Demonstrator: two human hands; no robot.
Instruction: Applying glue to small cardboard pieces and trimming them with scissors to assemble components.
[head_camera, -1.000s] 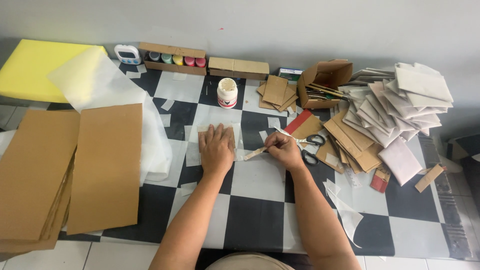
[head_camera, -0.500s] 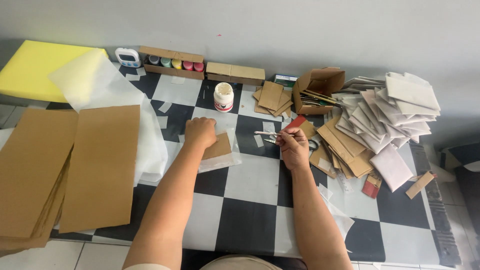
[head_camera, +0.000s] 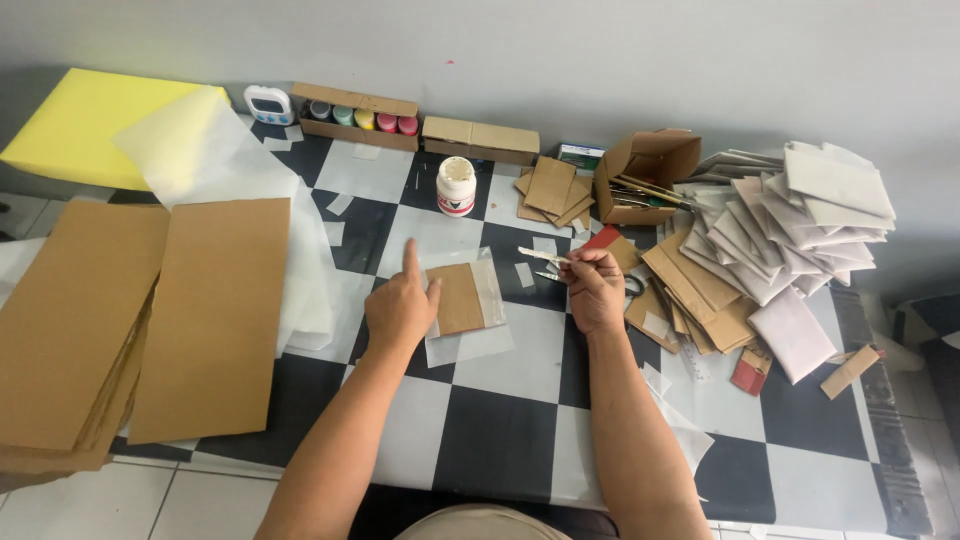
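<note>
A small brown cardboard piece (head_camera: 460, 297) lies on a sheet of translucent paper (head_camera: 470, 343) in the middle of the checkered table (head_camera: 500, 440). My left hand (head_camera: 400, 305) rests at the left edge of that piece, index finger stretched out, holding nothing. My right hand (head_camera: 592, 285) hovers to the right of it and grips a thin brush or stick (head_camera: 545, 257) whose pale tip points left. A white glue jar (head_camera: 456, 187) with a red label stands just beyond the cardboard piece.
Large cardboard sheets (head_camera: 140, 320) and thin white paper lie at the left, with yellow foam (head_camera: 85, 125) behind. A box of paint pots (head_camera: 360, 115), a timer (head_camera: 268, 104), an open cardboard box (head_camera: 650, 170) and heaps of cardboard pieces and white envelopes (head_camera: 790, 230) fill the back and right.
My left hand slid off the top of the cardboard piece to its left edge and raised its index finger. My right hand lifted the brush away to the right.
</note>
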